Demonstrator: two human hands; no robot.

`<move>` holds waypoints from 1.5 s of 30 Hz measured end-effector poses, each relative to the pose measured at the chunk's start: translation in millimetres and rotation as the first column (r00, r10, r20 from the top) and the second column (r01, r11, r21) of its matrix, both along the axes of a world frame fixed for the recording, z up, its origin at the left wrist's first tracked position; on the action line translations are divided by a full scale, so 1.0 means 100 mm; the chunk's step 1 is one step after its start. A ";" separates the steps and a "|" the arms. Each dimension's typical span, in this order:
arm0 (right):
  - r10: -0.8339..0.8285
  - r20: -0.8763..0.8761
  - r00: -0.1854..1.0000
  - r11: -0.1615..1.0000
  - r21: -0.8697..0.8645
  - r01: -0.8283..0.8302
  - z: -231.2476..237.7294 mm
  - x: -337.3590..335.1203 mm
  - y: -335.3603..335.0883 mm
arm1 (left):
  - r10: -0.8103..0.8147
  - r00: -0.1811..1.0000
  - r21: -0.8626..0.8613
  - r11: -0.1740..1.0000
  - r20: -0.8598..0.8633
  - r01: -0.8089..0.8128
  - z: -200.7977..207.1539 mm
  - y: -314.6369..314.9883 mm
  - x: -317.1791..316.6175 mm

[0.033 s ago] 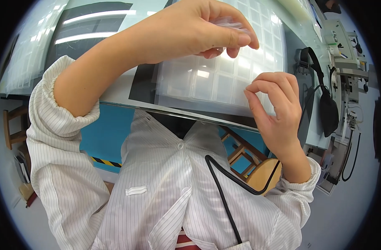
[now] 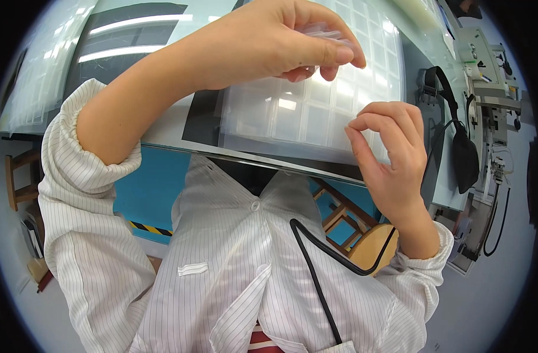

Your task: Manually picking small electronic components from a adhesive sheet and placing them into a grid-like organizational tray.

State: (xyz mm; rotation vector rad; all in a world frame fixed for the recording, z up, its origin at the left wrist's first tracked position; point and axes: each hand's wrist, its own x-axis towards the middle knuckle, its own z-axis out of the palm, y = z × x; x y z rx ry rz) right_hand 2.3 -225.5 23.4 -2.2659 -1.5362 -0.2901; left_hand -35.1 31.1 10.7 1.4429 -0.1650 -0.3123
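A clear sheet marked off into a grid of rectangles (image 2: 289, 120) lies on the tabletop in front of me. Above its far part, my left hand (image 2: 289, 50) is closed around a small bunch of thin clear plastic pieces (image 2: 325, 30); the fingers partly cover them. Near the sheet's right front edge, my right hand (image 2: 395, 144) has thumb and forefinger pinched together, and anything between the tips is too small to make out. Beneath the sheet, a dark mat (image 2: 201, 120) shows along its left side.
More clear sheets (image 2: 37, 82) lie at the table's far left. A black strap with a pouch (image 2: 463, 156) rests at the right edge. A black cable (image 2: 316, 282) loops across my striped coat. A wooden stool (image 2: 372, 250) stands below, and equipment (image 2: 486, 65) is at the right.
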 end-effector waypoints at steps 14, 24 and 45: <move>0.027 0.028 0.999 0.999 0.022 -0.027 0.02 0.05 0.03 | 0.007 0.999 0.011 1.000 0.042 -0.007 0.01 -0.03 0.01; 0.083 -0.219 0.972 0.977 0.210 -0.036 0.28 0.15 0.05 | -0.014 0.921 0.158 0.986 0.390 -0.052 -0.09 -0.32 0.02; 0.009 -0.070 0.997 0.998 0.069 -0.004 0.04 0.18 -0.22 | 0.071 0.961 0.180 0.976 0.267 -0.122 0.04 -0.17 0.09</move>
